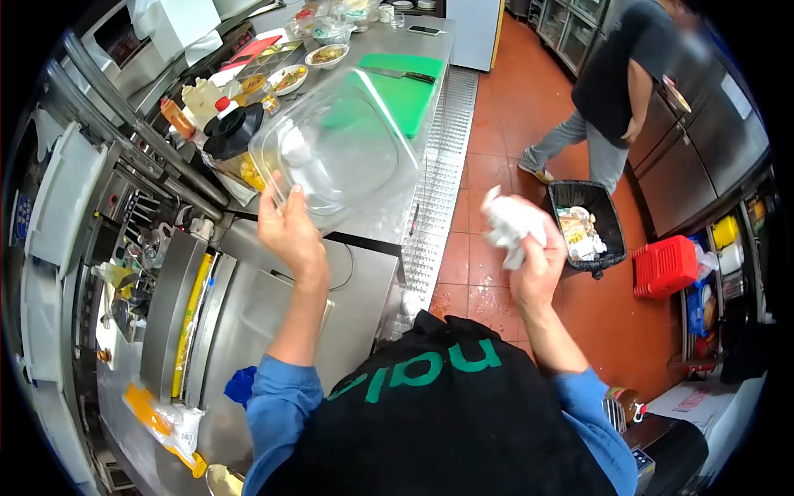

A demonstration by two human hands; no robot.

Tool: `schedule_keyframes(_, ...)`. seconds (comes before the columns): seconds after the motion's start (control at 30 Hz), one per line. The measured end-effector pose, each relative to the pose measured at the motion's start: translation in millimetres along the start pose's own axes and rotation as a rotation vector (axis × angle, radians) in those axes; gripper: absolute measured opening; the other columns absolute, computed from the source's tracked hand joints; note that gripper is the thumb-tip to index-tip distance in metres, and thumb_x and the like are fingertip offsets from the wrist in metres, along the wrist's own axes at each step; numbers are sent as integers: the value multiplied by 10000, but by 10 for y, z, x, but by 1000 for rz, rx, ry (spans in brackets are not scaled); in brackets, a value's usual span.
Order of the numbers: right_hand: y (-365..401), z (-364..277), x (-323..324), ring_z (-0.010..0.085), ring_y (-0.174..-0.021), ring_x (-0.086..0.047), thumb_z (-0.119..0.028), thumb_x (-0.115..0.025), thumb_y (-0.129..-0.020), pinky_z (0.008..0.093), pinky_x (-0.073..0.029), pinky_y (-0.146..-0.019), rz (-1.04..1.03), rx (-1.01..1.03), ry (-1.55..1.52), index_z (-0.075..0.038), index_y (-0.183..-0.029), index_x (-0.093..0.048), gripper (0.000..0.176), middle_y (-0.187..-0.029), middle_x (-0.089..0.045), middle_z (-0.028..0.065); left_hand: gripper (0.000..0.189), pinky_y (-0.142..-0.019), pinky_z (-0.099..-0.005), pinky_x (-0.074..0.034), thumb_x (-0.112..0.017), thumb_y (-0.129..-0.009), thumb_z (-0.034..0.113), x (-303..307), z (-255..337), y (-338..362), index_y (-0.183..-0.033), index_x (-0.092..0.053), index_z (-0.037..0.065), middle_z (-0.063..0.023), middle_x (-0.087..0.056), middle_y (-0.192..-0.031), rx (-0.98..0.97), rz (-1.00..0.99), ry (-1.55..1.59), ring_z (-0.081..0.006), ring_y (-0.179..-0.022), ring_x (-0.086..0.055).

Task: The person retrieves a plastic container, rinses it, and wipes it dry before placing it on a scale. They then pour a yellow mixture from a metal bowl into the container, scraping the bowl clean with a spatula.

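My left hand (pixel 289 231) grips the near edge of a clear plastic container (pixel 347 165), which is tilted above the steel counter. The container looks see-through, with the green cutting board (pixel 418 107) partly visible behind it. Crumpled white paper (pixel 511 221) is bunched in my right hand (pixel 539 258), held out over the floor to the left of a black bin (pixel 608 231). Close to my left hand stands a blender jug (pixel 240 145) with a black lid and yellow pieces inside.
A knife (pixel 401 75) lies on the green board. Bowls of food (pixel 289 80) and squeeze bottles (pixel 176 117) crowd the counter's left side. A person (pixel 608 74) walks beyond the rubbish-filled bin. A red crate (pixel 664 267) sits right, and the tiled floor (pixel 484 285) looks wet.
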State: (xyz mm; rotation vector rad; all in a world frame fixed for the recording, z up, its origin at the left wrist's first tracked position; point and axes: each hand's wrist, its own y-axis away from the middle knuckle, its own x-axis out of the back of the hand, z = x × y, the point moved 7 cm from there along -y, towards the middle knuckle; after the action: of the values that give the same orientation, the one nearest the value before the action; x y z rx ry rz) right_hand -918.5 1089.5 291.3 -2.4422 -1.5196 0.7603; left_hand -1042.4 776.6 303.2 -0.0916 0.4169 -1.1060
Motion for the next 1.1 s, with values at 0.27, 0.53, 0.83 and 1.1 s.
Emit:
schedule_keyframes(0.27,335,-569,-647,377,-999,-621,48,-491,-836,439,-479,-877,-51,885,537,87,-1038,-580,224,-1095,-626,287,275,-666,-270,-534,-516,-907,34,-313,-1095,542,-1179,-479,21,-88,-596,-898,911,-189,571,-98,-447,-391)
schedule_keyframes(0.53,-148,-421,-680,267,-1191,-530,61,-456,-889,344,-407,-1000,127,567,316,125,-1231,-504,351,-1271,-561,200,367,-637,-213,-512,-598,-848,-14,-355,-319,783,-1206,-517,-2,-2,-526,-713,674,-29,366,-39,-491,-415)
schedule_keyframes(0.83,-248,-4,-216,177,-988,-616,-20,-527,-887,301,-488,-860,90,69,144,34,-1228,-543,346,-1109,-635,102,386,-474,-207,-337,-608,-849,-25,41,-182,483,-1228,-543,-43,47,-476,-589,170,64,79,-17,-488,-380)
schedule_keyframes(1.1,-2,-743,-1503,259,-1095,-576,-94,-620,-708,376,-489,-892,-1085,1376,1025,-29,-1011,-639,311,-1134,-623,80,359,-425,-261,-259,-673,-771,-4,-146,81,436,-1129,-649,-8,60,-330,-515,-8,-356,-439,-26,-466,-285)
